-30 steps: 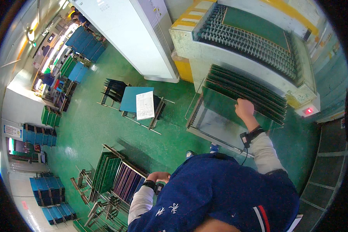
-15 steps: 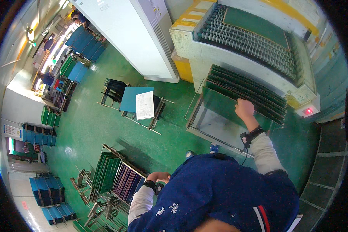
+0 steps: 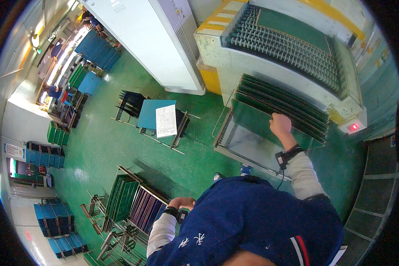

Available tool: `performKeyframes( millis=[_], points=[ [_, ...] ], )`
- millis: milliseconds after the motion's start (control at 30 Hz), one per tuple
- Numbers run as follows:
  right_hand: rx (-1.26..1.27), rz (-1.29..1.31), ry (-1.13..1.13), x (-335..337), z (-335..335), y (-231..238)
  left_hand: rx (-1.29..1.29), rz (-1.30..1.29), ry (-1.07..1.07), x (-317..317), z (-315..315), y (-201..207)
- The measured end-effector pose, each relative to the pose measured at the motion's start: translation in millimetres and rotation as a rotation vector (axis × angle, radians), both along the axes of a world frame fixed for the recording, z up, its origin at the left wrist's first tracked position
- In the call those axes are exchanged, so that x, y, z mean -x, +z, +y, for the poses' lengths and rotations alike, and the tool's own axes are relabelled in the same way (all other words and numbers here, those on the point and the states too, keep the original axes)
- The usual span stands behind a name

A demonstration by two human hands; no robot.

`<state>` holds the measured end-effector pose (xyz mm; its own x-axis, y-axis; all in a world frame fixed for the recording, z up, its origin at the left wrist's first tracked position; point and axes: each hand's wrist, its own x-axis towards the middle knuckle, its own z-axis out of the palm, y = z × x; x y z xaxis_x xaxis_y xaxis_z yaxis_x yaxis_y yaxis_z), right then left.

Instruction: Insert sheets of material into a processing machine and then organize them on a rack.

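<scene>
Green floor (image 3: 99, 153), right hand (image 3: 281, 126) outstretched, pinching panel (image 3: 252, 116), left hand (image 3: 183, 203) tucked close, grip unclear

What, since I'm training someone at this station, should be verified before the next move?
1. Bare right hand at the upper edge of the front flat, rectangular green panel: ok; firmness of grip, cannot tell.
2. Bare left hand free: cannot tell; its fingers are partly hidden beside the dark blue shirt.
3. Thin dark green panels standing in a row behind the front one: ok.
4. Thin black wrist cable clear of the metal rack: cannot tell; they overlap in this view.
5. Grey roller bed bare: not ok; a flat green board lies on it.
</scene>
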<state>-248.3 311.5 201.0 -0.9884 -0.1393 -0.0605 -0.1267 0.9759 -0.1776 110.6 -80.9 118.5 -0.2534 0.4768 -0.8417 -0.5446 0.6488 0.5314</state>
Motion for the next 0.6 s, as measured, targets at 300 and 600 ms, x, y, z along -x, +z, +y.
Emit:
performKeyframes(
  millis=[300,600],
  points=[
    [-0.002,0.000,0.006,-0.7,-0.8,3.2,-0.006,-0.004,-0.042,0.4,1.2,1.8],
    [-0.002,0.021,0.019,0.2,1.4,-3.0,-0.010,-0.005,-0.086,6.0,6.1,3.6]
  ],
)
